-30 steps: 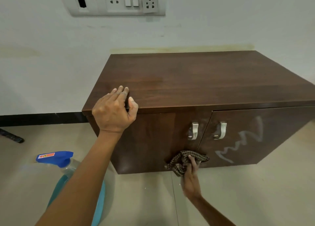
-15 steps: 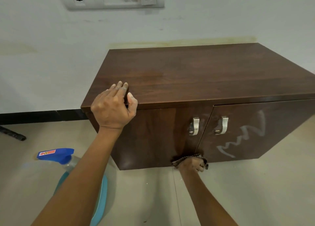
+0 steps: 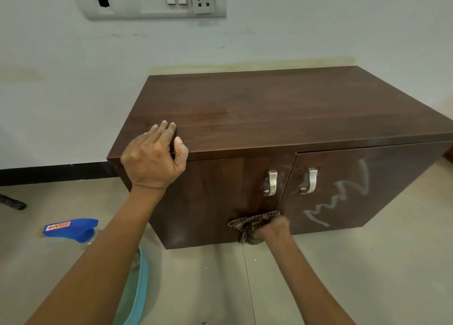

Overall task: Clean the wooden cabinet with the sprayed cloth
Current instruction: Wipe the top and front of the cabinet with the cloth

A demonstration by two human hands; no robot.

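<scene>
**A:** Head view, the only one there is: which step is being worked here?

**B:** Wiping, judged from how things lie. The cloth [image 3: 252,224] is bunched in the right hand [image 3: 270,229] and pressed low on the front of the cabinet [image 3: 269,113], right at the seam between the two doors, below the left handle [image 3: 271,182]. The fingers there are clenched around the cloth, though that hand is blurred.

**A:** And the other hand?

**B:** The left hand [image 3: 153,156] is laid on the cabinet's top front edge near its left corner, fingers loosely curled over the top, thumb hooked at the edge. Nothing is held, the cabinet is just braced.

**A:** What's called for next?

**B:** Probably the white scribble [image 3: 340,197] on the cabinet's right door gets tackled, so the cloth would need to be carried rightward with firm pressure. The spray bottle [image 3: 71,229] is left on the floor to the cabinet's left, if more is needed.
</scene>
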